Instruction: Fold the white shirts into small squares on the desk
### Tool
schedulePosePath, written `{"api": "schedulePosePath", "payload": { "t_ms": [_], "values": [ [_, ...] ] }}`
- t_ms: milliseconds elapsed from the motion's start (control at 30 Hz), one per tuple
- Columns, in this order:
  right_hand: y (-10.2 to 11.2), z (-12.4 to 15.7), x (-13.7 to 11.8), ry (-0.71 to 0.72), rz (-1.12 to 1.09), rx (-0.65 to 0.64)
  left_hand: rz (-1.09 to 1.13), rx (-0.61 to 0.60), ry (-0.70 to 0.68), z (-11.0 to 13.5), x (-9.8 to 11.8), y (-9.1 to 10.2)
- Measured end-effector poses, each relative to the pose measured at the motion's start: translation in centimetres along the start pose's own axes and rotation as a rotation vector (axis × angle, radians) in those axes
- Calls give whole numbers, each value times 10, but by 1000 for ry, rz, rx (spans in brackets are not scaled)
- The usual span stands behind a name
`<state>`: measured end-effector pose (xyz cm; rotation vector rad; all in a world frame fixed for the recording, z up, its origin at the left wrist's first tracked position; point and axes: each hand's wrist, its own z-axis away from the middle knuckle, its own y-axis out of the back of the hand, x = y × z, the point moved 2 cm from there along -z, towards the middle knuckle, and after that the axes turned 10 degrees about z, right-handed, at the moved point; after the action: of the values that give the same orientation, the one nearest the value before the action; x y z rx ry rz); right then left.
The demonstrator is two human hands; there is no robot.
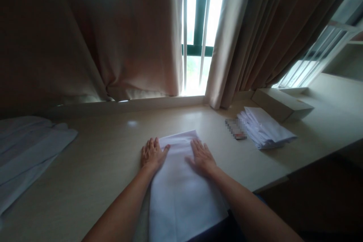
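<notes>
A white cloth (181, 193), folded into a long strip, lies on the pale table (107, 159) in front of me and hangs over the near edge. My left hand (151, 155) lies flat with fingers stretched out on the cloth's left edge, partly on the table. My right hand (202, 157) presses flat on the cloth's upper right part, fingers spread. Neither hand holds anything.
A pile of folded white cloths (263, 128) lies at the right, next to a flat cardboard box (282, 104) and a small blurred card (235, 127). More white fabric (25, 151) lies at the left. Curtains (113, 38) and a barred window (198, 26) stand behind the table.
</notes>
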<state>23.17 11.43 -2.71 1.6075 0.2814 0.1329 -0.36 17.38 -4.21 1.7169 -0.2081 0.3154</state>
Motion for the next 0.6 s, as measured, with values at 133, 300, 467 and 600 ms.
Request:
{"api": "schedulePosePath", "payload": {
  "t_ms": [133,300,467,600],
  "values": [
    [0,0,0,2,-1,-6,10,41,14,4,-3,-5],
    [11,-6,-6,39,54,37,-10,56,19,6,3,-3],
    [17,-39,-46,151,83,161,-27,73,-1,7,4,-1],
    [5,-71,-67,268,49,77,-27,85,2,6,1,-5]
  ]
}}
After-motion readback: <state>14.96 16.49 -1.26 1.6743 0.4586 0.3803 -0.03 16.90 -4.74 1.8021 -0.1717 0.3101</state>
